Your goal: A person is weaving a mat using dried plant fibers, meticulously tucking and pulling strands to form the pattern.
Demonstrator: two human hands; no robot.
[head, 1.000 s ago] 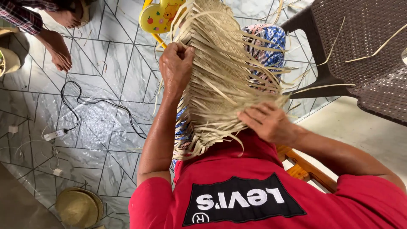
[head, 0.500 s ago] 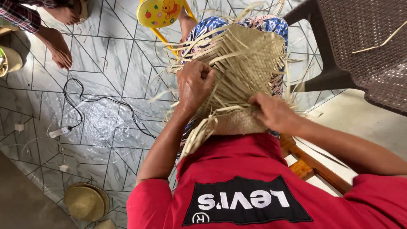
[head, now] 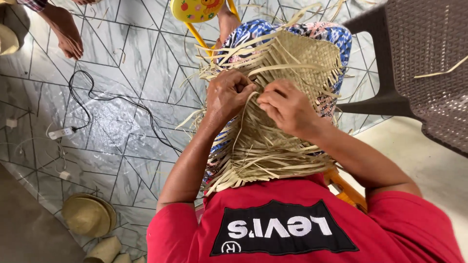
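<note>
A half-woven mat of pale straw strips (head: pixel 292 63) lies across my lap, its loose ends fanning out toward my red shirt. My left hand (head: pixel 228 95) is closed on straw strips near the middle of the weave. Close beside it, my right hand (head: pixel 286 106) pinches a thin strip against the mat. Both hands nearly touch each other. Under the weave shows blue patterned cloth (head: pixel 336 34) on my legs.
A dark woven plastic chair (head: pixel 424 63) stands at the right. A small yellow stool (head: pixel 197 9) is ahead. A black cable and white power strip (head: pixel 61 132) lie on the tiled floor. Straw hats (head: pixel 87 214) sit at lower left. Another person's bare foot (head: pixel 66 36) is at upper left.
The weave was turned and lowered flat on my lap. My left hand came down from its top edge and my right hand moved up from the lower fringe; both now meet at the middle.
</note>
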